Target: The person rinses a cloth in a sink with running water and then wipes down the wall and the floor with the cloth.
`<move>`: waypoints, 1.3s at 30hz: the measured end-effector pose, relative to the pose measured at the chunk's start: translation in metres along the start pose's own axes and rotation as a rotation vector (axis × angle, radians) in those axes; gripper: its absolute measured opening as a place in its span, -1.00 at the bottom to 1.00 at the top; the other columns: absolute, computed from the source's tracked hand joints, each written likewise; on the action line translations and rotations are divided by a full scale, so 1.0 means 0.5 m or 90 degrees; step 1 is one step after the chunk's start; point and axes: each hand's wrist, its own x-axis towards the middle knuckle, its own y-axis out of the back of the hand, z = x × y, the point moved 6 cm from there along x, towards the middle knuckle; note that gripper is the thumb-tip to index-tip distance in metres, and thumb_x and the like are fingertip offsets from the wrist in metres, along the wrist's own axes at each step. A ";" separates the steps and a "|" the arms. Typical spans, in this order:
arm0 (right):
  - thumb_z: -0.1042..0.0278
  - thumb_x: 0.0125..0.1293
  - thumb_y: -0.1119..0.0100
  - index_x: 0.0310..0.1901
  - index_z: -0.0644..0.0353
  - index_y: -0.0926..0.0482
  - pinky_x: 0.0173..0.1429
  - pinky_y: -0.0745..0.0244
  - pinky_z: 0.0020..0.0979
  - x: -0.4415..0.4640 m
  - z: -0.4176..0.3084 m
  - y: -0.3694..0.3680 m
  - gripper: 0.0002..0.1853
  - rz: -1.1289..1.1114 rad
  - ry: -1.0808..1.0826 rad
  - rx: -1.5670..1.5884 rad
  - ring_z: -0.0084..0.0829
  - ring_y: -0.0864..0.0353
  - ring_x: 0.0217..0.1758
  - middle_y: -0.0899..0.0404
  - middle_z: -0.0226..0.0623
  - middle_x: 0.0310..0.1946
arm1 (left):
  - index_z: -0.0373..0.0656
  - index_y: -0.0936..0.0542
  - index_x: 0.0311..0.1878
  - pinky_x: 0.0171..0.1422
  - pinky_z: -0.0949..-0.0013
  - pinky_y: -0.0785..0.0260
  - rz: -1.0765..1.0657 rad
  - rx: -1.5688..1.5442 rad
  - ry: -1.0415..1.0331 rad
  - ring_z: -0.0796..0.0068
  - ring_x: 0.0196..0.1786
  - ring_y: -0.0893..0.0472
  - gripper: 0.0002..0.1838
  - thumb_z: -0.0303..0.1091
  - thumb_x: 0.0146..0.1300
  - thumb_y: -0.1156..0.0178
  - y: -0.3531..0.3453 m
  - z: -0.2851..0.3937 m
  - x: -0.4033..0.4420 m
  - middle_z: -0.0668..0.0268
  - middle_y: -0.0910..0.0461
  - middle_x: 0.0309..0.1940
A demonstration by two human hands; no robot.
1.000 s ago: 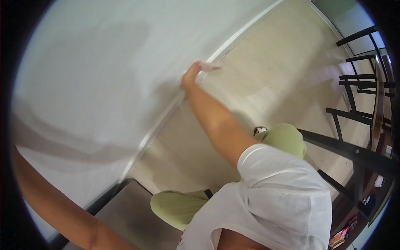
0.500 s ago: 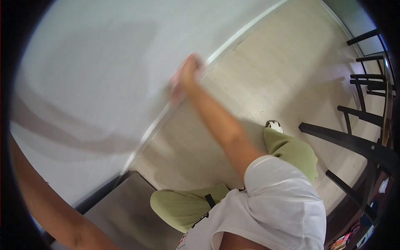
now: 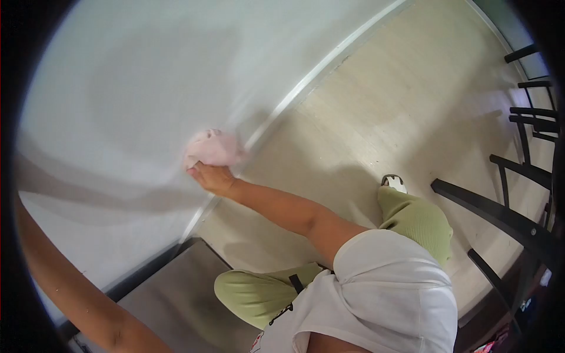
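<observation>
My right hand (image 3: pixel 212 178) is closed on a pink cloth (image 3: pixel 216 150), which is spread against the pale wall (image 3: pixel 147 76). The cloth lies just above the white skirting strip (image 3: pixel 300 85) and its edges are a little blurred. Along the left edge only my left forearm shows, stretched toward the wall; the hand itself is out of view.
Below the wall is a grey cushioned seat (image 3: pixel 170 291), close to my bent knee. Black furniture legs (image 3: pixel 482 206) stand on the right, near my foot in a white sandal (image 3: pixel 394 183). Light floor (image 3: pixel 365 106) runs along the skirting.
My right hand has swept the cloth down and to the left along the wall, away from the skirting. The view has shifted slightly; my left arm stays much the same.
</observation>
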 end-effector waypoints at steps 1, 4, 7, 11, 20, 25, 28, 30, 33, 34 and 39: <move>0.15 0.10 -0.11 0.23 0.27 -0.19 0.34 0.38 0.26 -0.028 -0.063 0.066 -0.32 -0.076 0.042 0.101 0.05 0.21 0.43 0.01 0.14 0.31 | -0.30 0.41 0.36 0.40 -0.22 0.39 0.000 -0.005 0.009 -0.29 0.38 0.34 -0.23 0.12 0.34 0.54 -0.004 -0.007 0.004 -0.47 0.39 0.27; 0.11 0.15 -0.07 0.13 0.25 -0.27 0.29 0.25 0.16 -0.021 -0.009 0.273 -0.44 0.255 0.063 -0.057 0.03 0.05 0.32 -0.16 0.07 0.18 | -0.30 0.38 0.36 0.39 -0.22 0.38 -0.004 -0.012 0.053 -0.29 0.38 0.34 -0.21 0.16 0.34 0.55 -0.012 -0.035 0.025 -0.47 0.39 0.27; 0.10 0.25 0.01 -0.03 0.29 -0.36 0.23 0.04 0.00 -0.029 0.122 0.551 -0.58 0.663 0.129 0.019 0.04 -0.17 0.16 -0.33 0.05 0.00 | -0.28 0.37 0.37 0.39 -0.23 0.37 -0.023 -0.020 0.075 -0.29 0.38 0.35 -0.20 0.18 0.32 0.55 -0.002 -0.035 0.011 -0.46 0.40 0.28; 0.20 0.42 0.32 0.01 0.37 -0.32 0.31 -0.07 -0.26 -0.052 0.163 0.798 -0.62 0.978 -0.108 0.079 -0.15 -0.23 0.15 -0.29 -0.14 0.07 | -0.25 0.29 0.39 0.35 -0.31 0.35 -0.011 -0.029 0.023 -0.27 0.39 0.36 -0.18 0.23 0.29 0.57 0.055 0.061 -0.035 -0.43 0.41 0.29; 0.22 0.23 0.18 -0.30 0.20 -0.39 -0.16 -0.34 -0.20 0.130 -0.352 0.193 -0.77 0.446 0.377 -0.607 -0.28 -0.39 -0.30 -0.37 -0.18 -0.43 | -0.19 0.27 0.40 0.47 0.04 0.39 0.152 -0.293 -0.079 0.06 0.42 0.04 -0.30 -0.29 0.32 0.17 0.128 -0.098 -0.275 -0.03 0.03 0.36; 0.33 -0.06 -0.14 -0.41 -0.05 -0.58 0.09 -0.28 -0.01 0.121 -0.399 0.275 -0.88 0.070 0.784 -0.040 -0.24 -0.42 0.08 -0.55 -0.28 -0.20 | -0.25 0.26 0.40 0.43 0.03 0.38 -0.153 -0.280 0.439 0.06 0.43 0.12 -0.30 -0.18 0.35 0.20 0.206 -0.194 -0.638 -0.02 0.19 0.39; 0.32 0.11 -0.12 -0.17 -0.09 -0.59 0.29 -0.16 -0.22 0.134 -0.312 0.612 -0.78 0.435 0.472 -0.365 -0.26 -0.32 0.22 -0.47 -0.29 0.02 | -0.28 0.13 0.39 0.44 0.08 0.33 -0.237 -0.179 0.503 0.06 0.42 0.08 -0.38 -0.26 0.36 0.22 0.306 -0.243 -0.807 -0.02 0.06 0.37; 0.24 0.27 0.01 -0.14 0.15 -0.55 0.17 -0.24 -0.28 0.102 -0.325 0.861 -0.76 0.686 0.404 -0.300 -0.23 -0.39 0.08 -0.49 -0.20 -0.09 | -0.28 0.09 0.39 0.45 0.10 0.32 -0.258 -0.140 0.528 0.05 0.42 0.07 -0.40 -0.27 0.36 0.22 0.364 -0.274 -0.861 -0.02 0.04 0.37; 0.20 0.29 0.06 -0.28 0.28 -0.52 -0.09 -0.34 -0.22 0.155 -0.328 1.041 -0.71 0.903 0.364 -0.419 -0.17 -0.49 -0.20 -0.53 -0.15 -0.34 | -0.30 0.03 0.38 0.45 0.05 0.37 -0.250 -0.128 0.630 0.00 0.43 0.12 -0.39 -0.35 0.28 0.18 0.371 -0.305 -0.918 0.01 -0.07 0.34; 0.22 0.24 0.03 -0.38 0.25 -0.52 -0.19 -0.33 -0.18 0.182 -0.333 1.050 -0.75 0.933 0.290 -0.602 -0.14 -0.50 -0.33 -0.53 -0.15 -0.47 | -0.31 0.01 0.37 0.45 0.05 0.36 -0.268 -0.126 0.628 -0.01 0.42 0.09 -0.39 -0.36 0.27 0.18 0.363 -0.309 -0.930 0.00 -0.09 0.33; 0.39 0.26 0.12 -0.44 0.36 -0.47 -0.10 -0.23 -0.10 0.296 -0.711 0.465 -0.76 0.695 0.312 -0.588 -0.08 -0.39 -0.32 -0.43 -0.07 -0.53 | -0.34 -0.05 0.35 0.44 0.06 0.32 -0.242 -0.163 0.648 -0.03 0.40 0.04 -0.42 -0.38 0.27 0.19 0.398 -0.363 -0.951 -0.01 -0.14 0.30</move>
